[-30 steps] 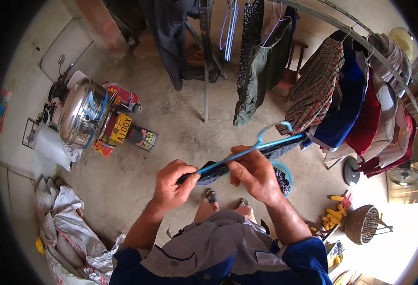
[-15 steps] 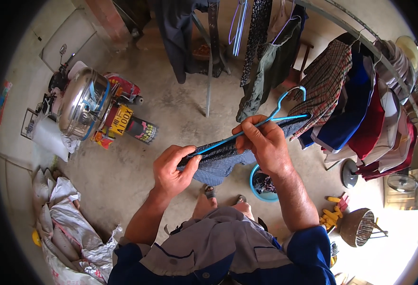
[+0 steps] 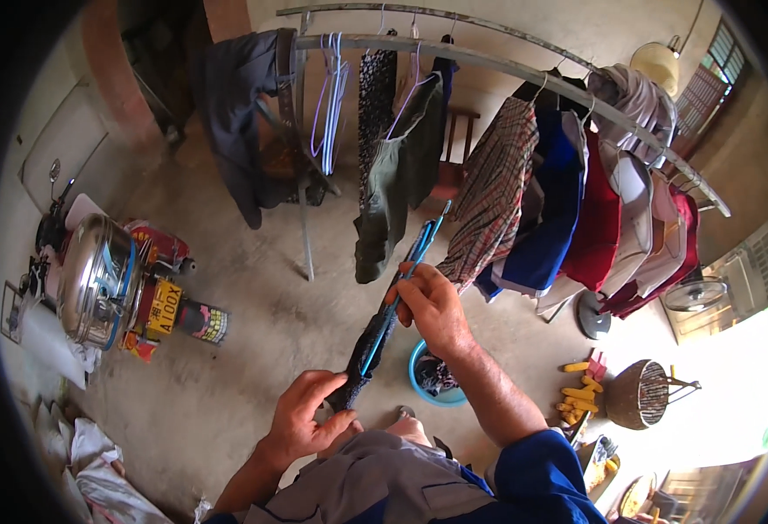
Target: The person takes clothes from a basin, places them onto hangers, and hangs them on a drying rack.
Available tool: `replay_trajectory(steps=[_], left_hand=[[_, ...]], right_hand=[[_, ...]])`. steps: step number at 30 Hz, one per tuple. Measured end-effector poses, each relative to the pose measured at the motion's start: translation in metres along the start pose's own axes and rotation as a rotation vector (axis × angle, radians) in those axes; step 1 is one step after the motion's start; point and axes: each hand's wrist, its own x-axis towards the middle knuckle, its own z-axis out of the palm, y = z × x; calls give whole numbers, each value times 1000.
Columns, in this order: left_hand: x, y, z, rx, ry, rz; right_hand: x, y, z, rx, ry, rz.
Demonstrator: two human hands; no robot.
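A blue clothes hanger carries a dark speckled garment and slants away from me in front of my body. My right hand pinches the hanger near its hook, fingers closed. Lower down, my left hand is closed on the near end of the garment, thumb and forefinger at its edge. Much of the garment is seen edge-on, so its shape is hard to make out. On the floor below stands a light-blue basin with dark patterned cloth in it.
A metal clothes rail crosses ahead, hung with dark trousers, spare hangers, green trousers, a checked shirt and several jackets. A motorcycle stands left, sacks lower left. Corn cobs and a basket lie right.
The hanger with the garment has swung from lying crosswise to pointing away from me. My right hand has shifted left and lower; the view has tilted up toward the rail.
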Motion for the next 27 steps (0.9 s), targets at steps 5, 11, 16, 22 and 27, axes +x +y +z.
replay_trajectory(steps=[5,11,16,22,27], left_hand=[[-27,-22,4,-175,-15,-231],[-70,-39,12,-225,1,-529],[-91,-44,18,-234,53,-578],[-107,-51,28,-212,99,-632],[-109,-48,40,-236,92,-683]], right_hand=[[18,-17,-24,-63,113,-61],[65,-36,-57,-199,182,-196],[89,-48,-63,-293,199,-259],[100,-47,-65,-308,215,-308],[138,-69,-82,-409,298,-465]])
